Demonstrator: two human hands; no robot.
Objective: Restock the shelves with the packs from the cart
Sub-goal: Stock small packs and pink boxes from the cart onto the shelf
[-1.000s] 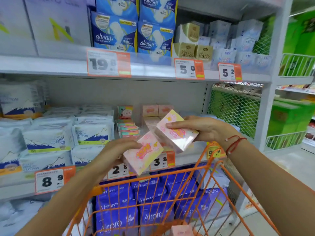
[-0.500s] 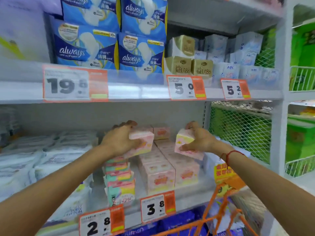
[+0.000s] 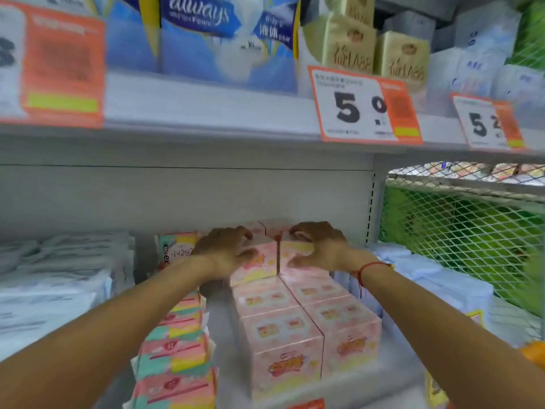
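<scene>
**Ana:** Head view is showing both hands reaching deep into the middle shelf. The left hand is curling its fingers over the top of one pink pack, and the right hand is doing the same on a second pink pack just beside it. The hands are staying close together but not touching each other.

**Ben:** So where are those two packs sitting?

**Ana:** They are resting side by side on top of the pink rows already standing there, towards the back. The cart is not showing in this view.

**Ben:** Which step is that, then?

**Ana:** By my reading, the person is setting the pair down as a second layer and squaring it up.

**Ben:** And next?

**Ana:** Probably letting go with both hands at once, without nudging the packs sideways towards the striped packs on the left, then drawing the arms straight back under the upper shelf edge for more stock.
</scene>
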